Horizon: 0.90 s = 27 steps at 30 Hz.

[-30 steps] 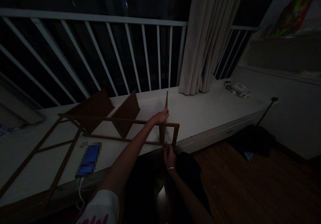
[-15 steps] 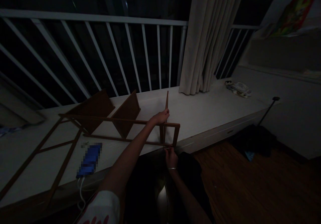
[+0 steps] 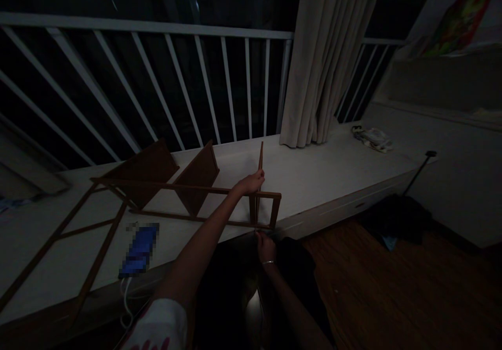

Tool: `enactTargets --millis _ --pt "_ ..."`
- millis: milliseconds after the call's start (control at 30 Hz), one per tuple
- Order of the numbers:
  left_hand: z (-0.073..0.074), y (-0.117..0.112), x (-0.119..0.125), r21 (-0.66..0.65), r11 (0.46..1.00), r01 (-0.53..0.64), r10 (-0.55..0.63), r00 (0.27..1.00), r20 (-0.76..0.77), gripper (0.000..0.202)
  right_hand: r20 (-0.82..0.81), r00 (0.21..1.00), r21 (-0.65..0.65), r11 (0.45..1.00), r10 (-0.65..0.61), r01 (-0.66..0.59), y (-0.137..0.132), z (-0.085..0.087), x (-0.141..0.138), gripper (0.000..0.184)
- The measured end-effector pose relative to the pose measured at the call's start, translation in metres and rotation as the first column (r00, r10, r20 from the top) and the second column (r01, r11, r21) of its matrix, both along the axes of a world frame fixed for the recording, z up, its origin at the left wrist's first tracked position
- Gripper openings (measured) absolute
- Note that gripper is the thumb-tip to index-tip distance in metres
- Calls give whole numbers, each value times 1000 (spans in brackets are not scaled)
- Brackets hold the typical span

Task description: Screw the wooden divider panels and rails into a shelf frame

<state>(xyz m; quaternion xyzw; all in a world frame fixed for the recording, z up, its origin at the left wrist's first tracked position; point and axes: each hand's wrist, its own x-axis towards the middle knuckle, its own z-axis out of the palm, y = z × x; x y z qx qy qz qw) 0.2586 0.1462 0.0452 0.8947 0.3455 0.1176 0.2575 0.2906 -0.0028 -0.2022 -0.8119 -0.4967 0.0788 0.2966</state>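
Observation:
A brown wooden shelf rack [image 3: 269, 195] lies on its side along the white window ledge, with boards standing up between its rails. My left hand [image 3: 251, 182] reaches over the upper rail, its fingers closed round the edge of the rightmost shelf board [image 3: 261, 154], which is seen nearly edge-on. Below, at the ledge's front edge, my right hand [image 3: 266, 248] is pinched close to the lower rail near that board's end. Something small and thin appears at its fingertips, too dark to name. Two more boards, a middle one [image 3: 198, 177] and a left one [image 3: 141, 175], sit in the rack.
A ladder-like wooden frame [image 3: 87, 229] extends to the left. A blue pixelated item [image 3: 140, 250] with a white cable [image 3: 126, 303] lies by it. White railing [image 3: 157, 26] and a curtain [image 3: 325, 62] stand behind. A dark heap [image 3: 396, 219] rests on the wooden floor [image 3: 364, 287].
My right hand has turned slightly at the lower rail, and the thin thing at its fingertips shows less. My left hand and the rack stay put.

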Motion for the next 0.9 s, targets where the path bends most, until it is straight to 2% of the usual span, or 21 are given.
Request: enactTargets --millis 167,433,700,900 --pt "1 -1 0 -6 1000 -2 2 1000 1 26 -43 998 40 998 44 -42 2 1 1 38" --pt "0 0 0 -1 1000 7 -7 1000 6 25 -155 986 118 992 56 -38 6 -3 -1 40" --pt "-1 1 1 -13 1000 13 -13 1000 10 25 -119 985 231 968 126 -96 5 2 -2 39" --pt "0 1 3 -29 1000 -2 3 1000 18 25 -147 986 148 987 77 -55 8 5 1 43"
